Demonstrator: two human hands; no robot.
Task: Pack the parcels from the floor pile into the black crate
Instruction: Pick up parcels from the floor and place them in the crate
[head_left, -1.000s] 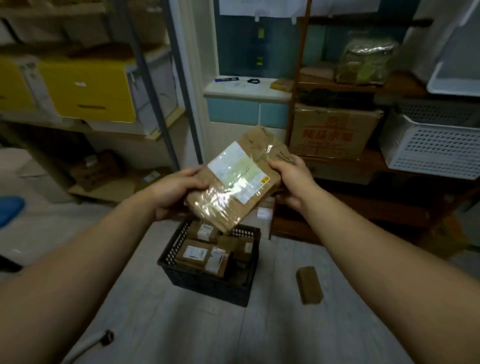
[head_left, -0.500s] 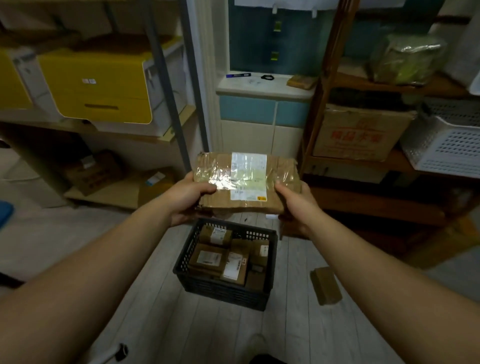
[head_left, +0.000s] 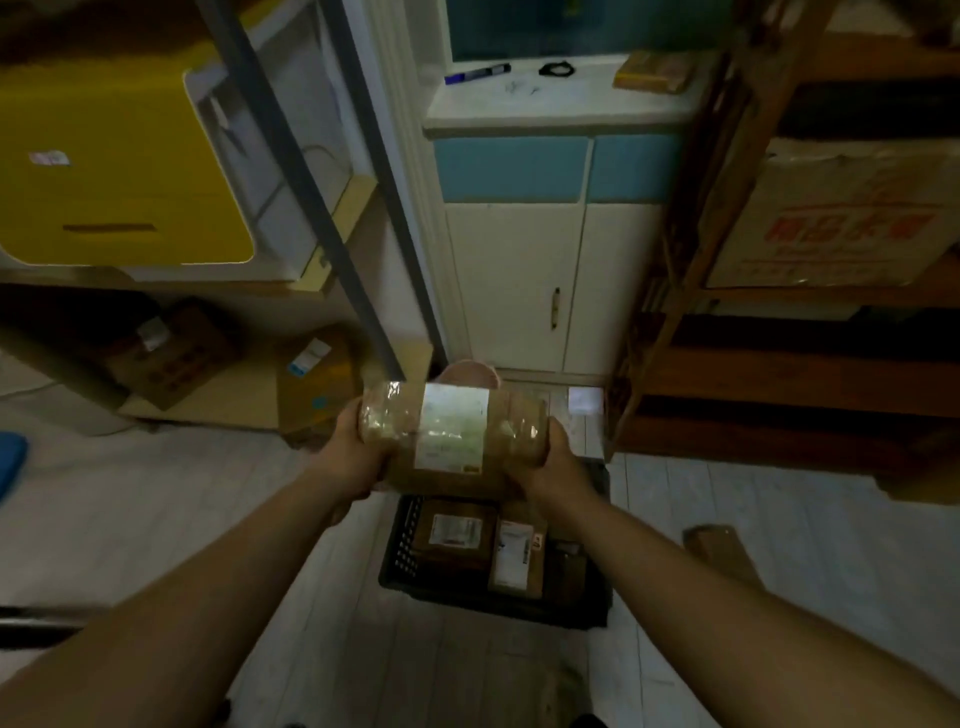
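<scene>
Head view, dim storeroom, image slightly blurred. Both arms reached forward. The left hand (head_left: 353, 441) gripped the left end of a brown taped parcel (head_left: 452, 436) and the right hand (head_left: 558, 462) gripped its right end; the fingers wrapped around and under the ends, mostly hidden by the parcel itself. The parcel was held roughly level, white label facing up, in the air over the far edge of the black crate (head_left: 402, 545), not touching it. The crate sat on the pale plank floor (head_left: 156, 493) between the forearms and already held several boxed parcels (head_left: 452, 535) with white labels, packed side by side; the far half of its contents was covered by the held parcel. One small brown parcel (head_left: 719, 551) lay alone on the floor to the right of the crate, apart from it. Beyond the hands stood a white cabinet (head_left: 519, 286) with blue upper panels, a blue marker (head_left: 478, 73) lying on the ledge above. A yellow bin (head_left: 104, 171) sat on the shelving at left. A wooden shelf (head_left: 779, 374) at right carried a cardboard box (head_left: 841, 218) with red print, unreadable.
</scene>
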